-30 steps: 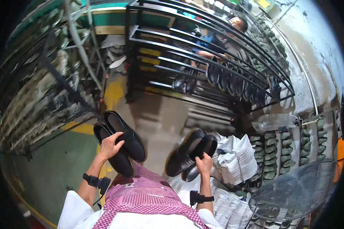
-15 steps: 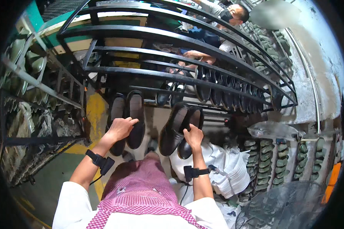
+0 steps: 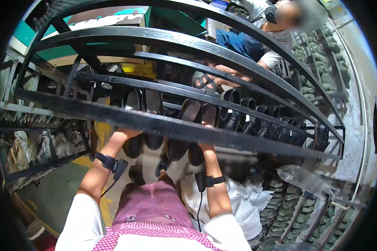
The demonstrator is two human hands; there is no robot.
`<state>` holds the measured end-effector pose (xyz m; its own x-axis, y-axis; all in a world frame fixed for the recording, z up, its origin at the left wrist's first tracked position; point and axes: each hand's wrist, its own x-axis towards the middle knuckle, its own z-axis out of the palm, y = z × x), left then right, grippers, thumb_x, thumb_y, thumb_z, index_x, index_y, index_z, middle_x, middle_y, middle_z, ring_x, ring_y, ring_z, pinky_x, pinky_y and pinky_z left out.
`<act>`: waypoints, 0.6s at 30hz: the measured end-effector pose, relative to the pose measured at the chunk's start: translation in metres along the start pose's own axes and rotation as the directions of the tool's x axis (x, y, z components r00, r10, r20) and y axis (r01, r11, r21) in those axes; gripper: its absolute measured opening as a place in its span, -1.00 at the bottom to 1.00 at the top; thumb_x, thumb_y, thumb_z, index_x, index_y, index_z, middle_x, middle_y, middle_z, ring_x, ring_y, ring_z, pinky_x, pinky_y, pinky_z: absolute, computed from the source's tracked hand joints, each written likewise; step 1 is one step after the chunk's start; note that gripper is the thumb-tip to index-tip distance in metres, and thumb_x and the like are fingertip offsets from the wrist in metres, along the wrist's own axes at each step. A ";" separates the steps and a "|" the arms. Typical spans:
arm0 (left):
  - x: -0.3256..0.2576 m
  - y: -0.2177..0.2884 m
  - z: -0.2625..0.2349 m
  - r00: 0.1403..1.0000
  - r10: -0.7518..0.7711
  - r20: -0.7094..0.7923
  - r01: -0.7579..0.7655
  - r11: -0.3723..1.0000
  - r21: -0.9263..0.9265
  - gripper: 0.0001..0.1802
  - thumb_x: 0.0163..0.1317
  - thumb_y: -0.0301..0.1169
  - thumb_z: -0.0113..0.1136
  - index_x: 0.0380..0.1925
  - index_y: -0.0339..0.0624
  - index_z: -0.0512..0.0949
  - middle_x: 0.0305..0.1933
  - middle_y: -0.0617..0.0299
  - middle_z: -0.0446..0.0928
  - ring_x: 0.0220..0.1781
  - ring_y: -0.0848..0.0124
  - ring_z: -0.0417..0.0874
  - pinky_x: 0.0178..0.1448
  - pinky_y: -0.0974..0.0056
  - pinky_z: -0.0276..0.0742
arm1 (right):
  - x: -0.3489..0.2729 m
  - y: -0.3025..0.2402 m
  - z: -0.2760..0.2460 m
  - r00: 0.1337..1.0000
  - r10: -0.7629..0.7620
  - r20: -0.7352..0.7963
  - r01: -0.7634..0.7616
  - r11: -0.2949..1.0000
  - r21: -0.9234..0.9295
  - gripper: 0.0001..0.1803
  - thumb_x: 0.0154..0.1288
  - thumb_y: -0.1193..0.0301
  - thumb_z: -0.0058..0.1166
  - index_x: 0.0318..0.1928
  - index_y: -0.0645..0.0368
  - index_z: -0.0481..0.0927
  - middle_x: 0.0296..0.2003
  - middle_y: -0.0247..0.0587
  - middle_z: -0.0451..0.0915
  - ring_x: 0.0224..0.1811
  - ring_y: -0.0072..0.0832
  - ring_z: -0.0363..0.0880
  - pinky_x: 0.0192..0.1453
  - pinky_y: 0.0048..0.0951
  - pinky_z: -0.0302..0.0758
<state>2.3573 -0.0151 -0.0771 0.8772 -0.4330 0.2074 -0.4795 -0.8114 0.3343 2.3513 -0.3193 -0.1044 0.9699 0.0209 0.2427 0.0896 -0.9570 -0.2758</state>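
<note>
My left hand (image 3: 129,132) is closed on a pair of black shoes (image 3: 154,141), held side by side with their openings upward. A second pair of black shoes (image 3: 178,148) is in my right hand (image 3: 206,147), tilted a little. Both pairs reach in under the front bar of a black metal rack (image 3: 238,136), their far ends among its lower bars. That bar crosses over both hands and hides most of my fingers. To the right of the held pairs, a row of black shoes (image 3: 229,115) stands on the rack.
A person in blue shorts (image 3: 249,46) and sandals sits beyond the rack. White sacks (image 3: 228,205) lie by my right side, near a clear plastic bag (image 3: 303,179). Racks of green shoe lasts (image 3: 287,205) stand at the right. Another metal rack (image 3: 46,167) is at the left.
Both hands have carried the shoe pairs forward under the rack's front bar. My view has moved closer to the rack, and the front bar now covers part of the hands.
</note>
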 end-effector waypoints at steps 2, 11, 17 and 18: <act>0.030 0.012 -0.012 0.997 -0.061 0.048 0.064 0.996 -0.061 -0.59 -0.03 -0.48 0.07 -0.08 0.03 0.46 -0.48 0.20 0.44 -0.39 0.25 0.50 -0.31 0.24 0.40 | 0.031 -0.008 -0.022 0.937 0.127 0.325 -0.167 0.981 0.100 -0.68 -0.03 0.23 -0.08 -0.27 0.07 0.57 -0.48 0.02 0.55 -0.42 -0.03 0.51 -0.29 -0.17 0.43; 0.094 -0.008 0.020 0.977 -0.128 -0.172 0.115 0.990 -0.085 -0.62 0.00 -0.33 0.15 -0.10 0.08 0.47 -0.15 0.27 0.45 -0.04 0.24 0.40 0.10 0.05 0.18 | 0.101 0.007 0.013 0.993 -0.117 0.014 0.118 0.992 -0.052 -0.58 0.07 0.15 0.01 -0.13 0.16 0.49 -0.22 -0.13 0.49 -0.10 -0.21 0.41 0.02 -0.04 0.21; 0.088 -0.001 0.039 0.925 -0.330 -0.189 0.347 0.936 0.063 -0.39 -0.11 -0.03 0.23 -0.02 0.05 0.37 0.12 0.09 0.21 0.29 0.07 0.03 0.27 -0.17 -0.17 | 0.067 -0.025 0.011 0.984 -0.026 -0.176 0.045 0.993 0.105 -0.58 0.06 0.25 0.09 -0.07 0.14 0.44 -0.04 -0.08 0.39 0.10 -0.16 0.26 0.18 -0.07 0.06; 0.093 0.004 0.042 0.905 -0.373 -0.205 0.397 0.913 0.095 -0.35 -0.14 -0.01 0.24 -0.01 0.03 0.36 0.14 0.03 0.17 0.30 0.04 -0.01 0.26 -0.18 -0.18 | 0.057 -0.030 0.005 0.978 -0.036 -0.204 0.073 0.981 0.177 -0.62 0.05 0.28 0.10 -0.10 0.13 0.46 -0.07 -0.09 0.42 0.06 -0.16 0.29 0.16 -0.10 0.09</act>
<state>2.4378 -0.0745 -0.0952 0.9677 -0.0089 0.2519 -0.0869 -0.9499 0.3002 2.4051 -0.2879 -0.0871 0.8994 -0.0038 0.4371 0.1992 -0.8866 -0.4175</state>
